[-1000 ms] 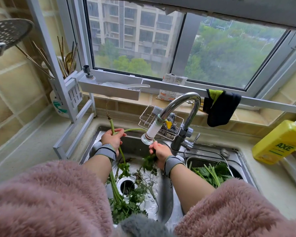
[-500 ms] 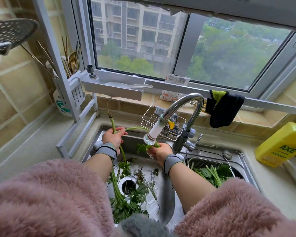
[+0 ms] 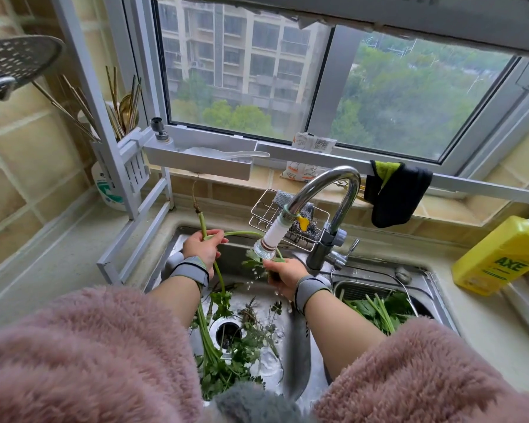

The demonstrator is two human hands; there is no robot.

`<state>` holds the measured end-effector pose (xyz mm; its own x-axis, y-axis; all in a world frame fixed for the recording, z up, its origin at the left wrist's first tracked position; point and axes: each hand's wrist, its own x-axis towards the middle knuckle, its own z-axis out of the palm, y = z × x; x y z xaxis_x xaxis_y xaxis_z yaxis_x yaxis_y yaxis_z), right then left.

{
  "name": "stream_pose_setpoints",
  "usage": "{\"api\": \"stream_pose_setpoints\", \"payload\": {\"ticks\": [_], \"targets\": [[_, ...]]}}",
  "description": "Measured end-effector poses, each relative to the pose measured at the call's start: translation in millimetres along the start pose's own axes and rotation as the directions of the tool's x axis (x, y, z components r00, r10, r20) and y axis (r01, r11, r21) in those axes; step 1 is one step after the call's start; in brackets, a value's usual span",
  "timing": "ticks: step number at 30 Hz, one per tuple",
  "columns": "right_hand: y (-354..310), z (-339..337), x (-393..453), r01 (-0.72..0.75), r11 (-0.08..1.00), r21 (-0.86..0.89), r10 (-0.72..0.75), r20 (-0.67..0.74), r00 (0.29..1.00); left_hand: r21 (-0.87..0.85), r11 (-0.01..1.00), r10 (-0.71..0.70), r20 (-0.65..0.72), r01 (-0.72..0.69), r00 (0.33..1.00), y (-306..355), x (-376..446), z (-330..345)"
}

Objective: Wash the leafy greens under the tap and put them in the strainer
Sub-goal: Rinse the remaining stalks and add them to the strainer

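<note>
A long leafy stem arches between both hands under the tap nozzle: the left hand grips its root end, the right hand pinches the leafy end, I think, right in the spray. Better to turn the leaves through the water, then lift them right into the strainer, where washed greens lie. More wait in the sink.

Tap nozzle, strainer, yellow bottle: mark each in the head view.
tap nozzle [image 3: 271, 241]: head view, on its white barrel.
strainer [image 3: 361, 290]: head view, on its bare back wall, above the greens.
yellow bottle [image 3: 501, 254]: head view, mid body.
</note>
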<state>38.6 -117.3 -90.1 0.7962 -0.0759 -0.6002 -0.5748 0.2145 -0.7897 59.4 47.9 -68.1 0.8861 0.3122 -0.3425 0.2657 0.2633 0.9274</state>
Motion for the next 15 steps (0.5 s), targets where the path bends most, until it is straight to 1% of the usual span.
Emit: {"api": "stream_pose_setpoints", "payload": {"ticks": [1,5,7,10,13,15], "targets": [[2.4,0.3,3.3,0.016,1.000,-0.015,-0.016,-0.011,1.000,0.001,1.000,0.001,-0.001,-0.001,1.000,0.2,-0.3,0.2],[1.2,2.3,3.3,-0.009,0.999,0.040,0.010,-0.023,1.000,0.001,1.000,-0.001,0.002,0.001,1.000,1.4,0.1,-0.5],[0.6,0.9,2.8,-0.010,1.000,-0.011,0.010,-0.031,0.999,0.002,1.000,-0.002,0.002,0.002,1.000,1.8,0.3,-0.4],[2.6,-1.8,4.7,0.003,0.987,-0.159,-0.014,-0.068,0.998,0.003,1.000,0.002,0.001,-0.002,1.000,2.3,0.3,-0.8],[0.8,-1.6,0.8,-0.010,0.986,-0.167,0.001,-0.053,0.999,0.003,1.000,-0.003,0.004,0.003,1.000,2.6,-0.3,-0.4],[-0.9,-2.2,1.6,-0.030,0.977,-0.211,0.015,-0.071,0.997,0.007,1.000,-0.002,0.002,0.002,1.000,2.9,-0.9,0.8]]}}
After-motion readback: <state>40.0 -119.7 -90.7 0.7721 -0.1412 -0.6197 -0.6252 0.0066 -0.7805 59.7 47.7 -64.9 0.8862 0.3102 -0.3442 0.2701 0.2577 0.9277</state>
